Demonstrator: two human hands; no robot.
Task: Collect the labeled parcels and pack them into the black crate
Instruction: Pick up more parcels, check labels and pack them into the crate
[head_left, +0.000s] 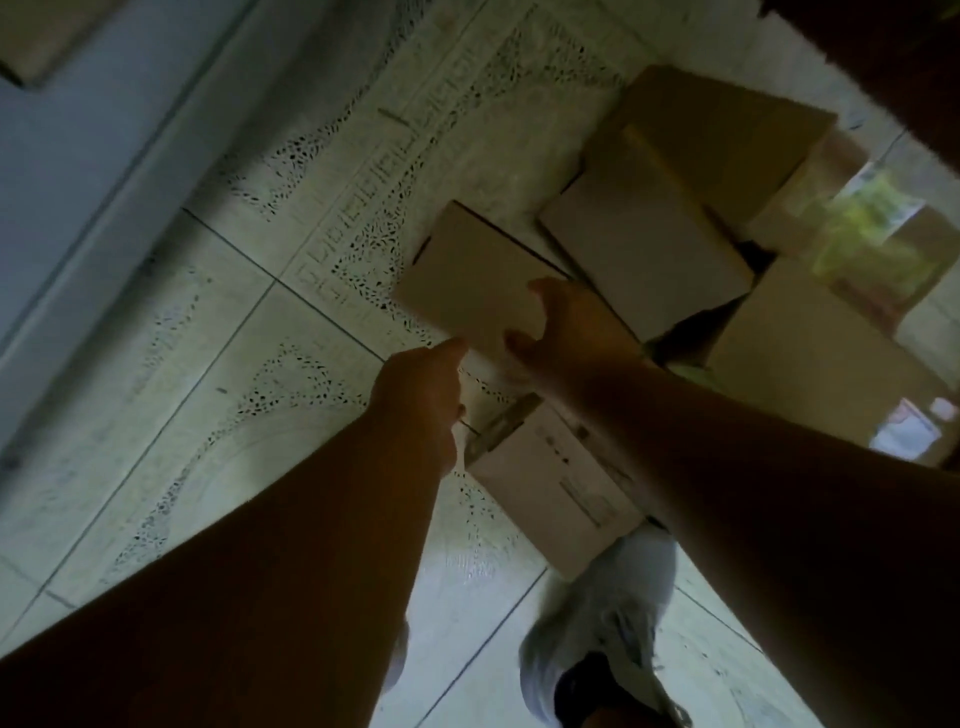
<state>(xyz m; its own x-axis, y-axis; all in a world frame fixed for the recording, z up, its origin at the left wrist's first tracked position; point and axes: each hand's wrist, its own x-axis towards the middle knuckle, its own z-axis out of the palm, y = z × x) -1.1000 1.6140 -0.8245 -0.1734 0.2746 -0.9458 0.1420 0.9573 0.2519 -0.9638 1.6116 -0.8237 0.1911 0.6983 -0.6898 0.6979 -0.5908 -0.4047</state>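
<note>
A plain brown cardboard parcel lies on the tiled floor in the middle of the head view. My right hand is at its near right corner, thumb and fingers spread apart over the top face. My left hand reaches toward the parcel's near left edge with its back to the camera, and its fingertips come up to that edge. Just below, a white parcel with a printed label is partly hidden under my right forearm. No black crate is in view.
More brown boxes are piled at the right, one with a label at its far corner. Something in green-yellow wrapping sits among them. My grey shoe stands near the white parcel. A blue-grey wall runs along the left.
</note>
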